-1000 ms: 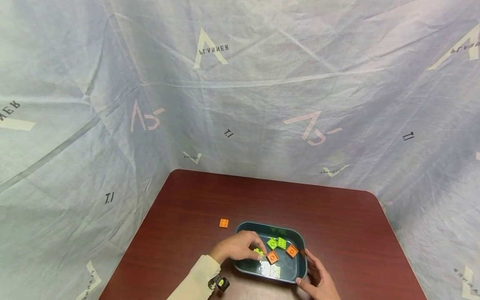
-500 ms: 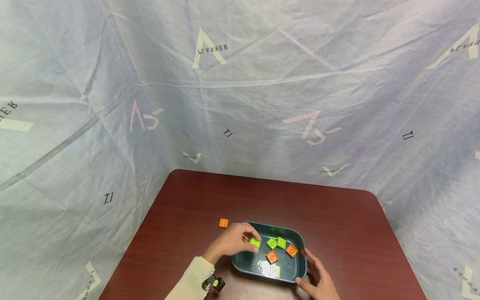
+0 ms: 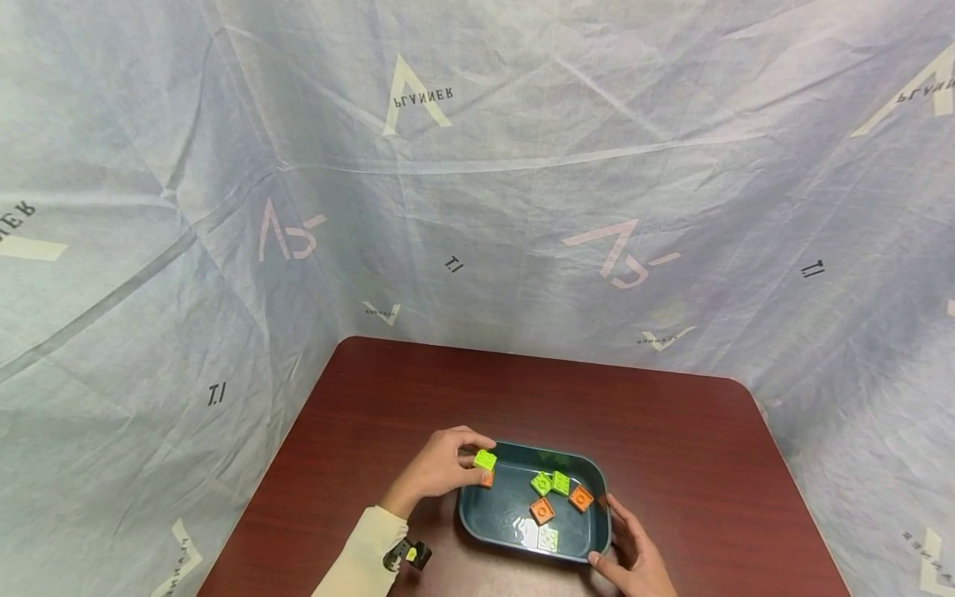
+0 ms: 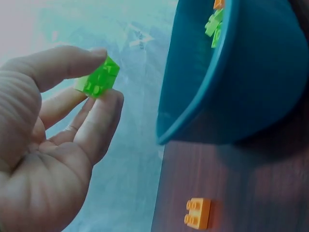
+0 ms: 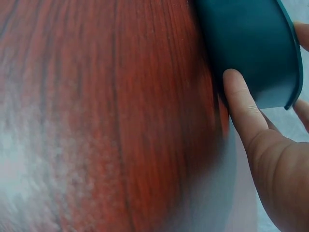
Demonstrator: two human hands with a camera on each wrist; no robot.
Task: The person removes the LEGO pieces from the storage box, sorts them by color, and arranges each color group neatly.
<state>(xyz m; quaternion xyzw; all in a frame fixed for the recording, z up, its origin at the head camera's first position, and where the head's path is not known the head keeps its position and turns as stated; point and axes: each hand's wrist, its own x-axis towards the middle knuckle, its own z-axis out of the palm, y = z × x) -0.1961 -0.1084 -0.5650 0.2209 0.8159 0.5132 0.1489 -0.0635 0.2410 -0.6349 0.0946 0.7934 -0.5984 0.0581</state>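
Observation:
My left hand (image 3: 440, 464) pinches a lime-green toy building brick (image 3: 485, 460) between thumb and fingertips, above the left end of a dark teal tray (image 3: 500, 526). In the left wrist view, the green brick (image 4: 100, 79) is held apart from the tray's rim (image 4: 212, 82). My right hand (image 3: 634, 551) holds the tray's right end, its thumb (image 5: 241, 96) pressing the outer wall. Inside lie an orange brick (image 3: 541, 512), another orange brick (image 3: 580, 498) and several green bricks (image 3: 560, 483). Partly hidden below my left hand is one more orange brick (image 3: 487, 478).
An orange brick (image 4: 198, 212) lies on the table outside the tray; my left hand hides it from the head view. The dark red wooden table (image 3: 537, 390) is enclosed by pale cloth walls (image 3: 507, 207). A small black device (image 3: 410, 554) sits on my left wrist.
My left hand has lifted the green brick from among the bricks inside the tray and carried it left and away from me, to the left rim. My right hand has stayed put.

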